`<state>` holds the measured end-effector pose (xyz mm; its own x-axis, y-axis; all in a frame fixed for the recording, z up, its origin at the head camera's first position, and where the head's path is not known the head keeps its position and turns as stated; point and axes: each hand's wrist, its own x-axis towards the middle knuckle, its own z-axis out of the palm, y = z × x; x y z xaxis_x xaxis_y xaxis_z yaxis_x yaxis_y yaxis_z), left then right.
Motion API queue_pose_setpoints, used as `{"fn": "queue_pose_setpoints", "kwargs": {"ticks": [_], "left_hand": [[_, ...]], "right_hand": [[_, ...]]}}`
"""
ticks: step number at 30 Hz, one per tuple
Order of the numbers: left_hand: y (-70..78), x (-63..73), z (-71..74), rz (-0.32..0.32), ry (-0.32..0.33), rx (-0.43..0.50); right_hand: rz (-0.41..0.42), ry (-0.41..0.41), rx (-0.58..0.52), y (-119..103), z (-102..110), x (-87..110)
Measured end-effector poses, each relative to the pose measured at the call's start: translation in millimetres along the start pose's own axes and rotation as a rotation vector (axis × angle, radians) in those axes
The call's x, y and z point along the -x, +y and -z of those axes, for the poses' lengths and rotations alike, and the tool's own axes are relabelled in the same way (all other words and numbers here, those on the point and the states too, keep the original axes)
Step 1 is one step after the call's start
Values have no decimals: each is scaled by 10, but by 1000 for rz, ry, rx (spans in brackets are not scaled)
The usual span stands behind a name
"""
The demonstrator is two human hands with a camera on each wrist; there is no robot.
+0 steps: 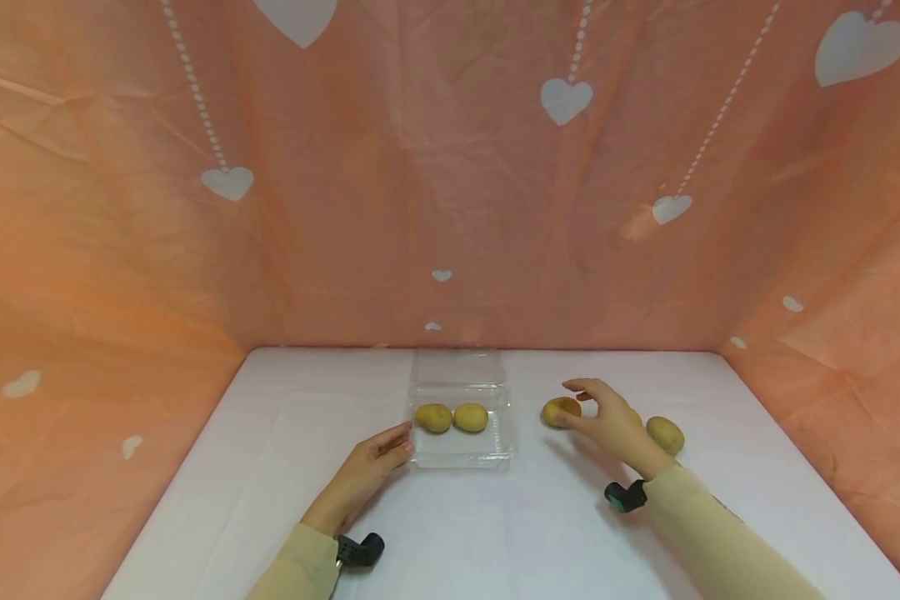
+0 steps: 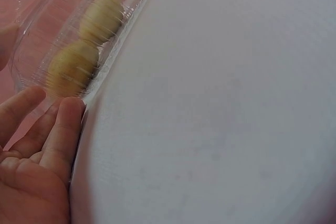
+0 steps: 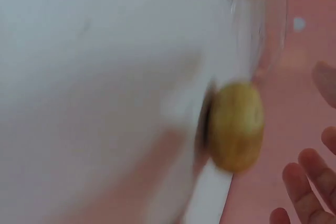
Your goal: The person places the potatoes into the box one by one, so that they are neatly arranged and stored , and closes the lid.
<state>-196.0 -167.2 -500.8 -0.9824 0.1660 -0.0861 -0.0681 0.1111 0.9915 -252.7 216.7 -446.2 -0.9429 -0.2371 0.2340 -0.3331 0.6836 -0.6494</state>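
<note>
Two potatoes (image 1: 433, 418) lie side by side in a clear plastic clamshell box (image 1: 461, 459), its lid (image 1: 457, 367) folded back behind it. At the box's left wall is my left hand (image 1: 363, 475), its fingers loosely extended; in the left wrist view the fingertips (image 2: 68, 111) touch or nearly touch the wall. My right hand (image 1: 607, 425) reaches over a potato (image 1: 555, 412) on the table right of the box. In the right wrist view the fingers (image 3: 302, 184) are spread, apart from that potato (image 3: 236, 127).
Beside and partly behind my right hand are another potato (image 1: 665, 435) and one mostly hidden potato (image 1: 636, 417). A white-covered table (image 1: 300, 400) carries everything. Pinkish-orange cloth (image 1: 330, 250) with white hearts rises at the back and both sides.
</note>
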Motion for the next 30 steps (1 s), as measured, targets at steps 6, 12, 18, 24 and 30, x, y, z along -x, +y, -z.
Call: {"fn": "queue_pose_setpoints", "kwargs": {"ticks": [6,12,18,24,30], "left_hand": [[-9,0,-6,4,7,6],[-7,-9,-10,13,9,16],[4,-7,-10,18,9,9],[-3,-6,-6,20,9,13],[-5,-10,-13,22,11,21]], "right_hand": [[-83,-31,27,277,257,106],[-117,-31,89,433,409,181],[-115,-11,88,506,454,220],[-112,-3,95,557,471,235],[-135,-28,109,619,472,238]]}}
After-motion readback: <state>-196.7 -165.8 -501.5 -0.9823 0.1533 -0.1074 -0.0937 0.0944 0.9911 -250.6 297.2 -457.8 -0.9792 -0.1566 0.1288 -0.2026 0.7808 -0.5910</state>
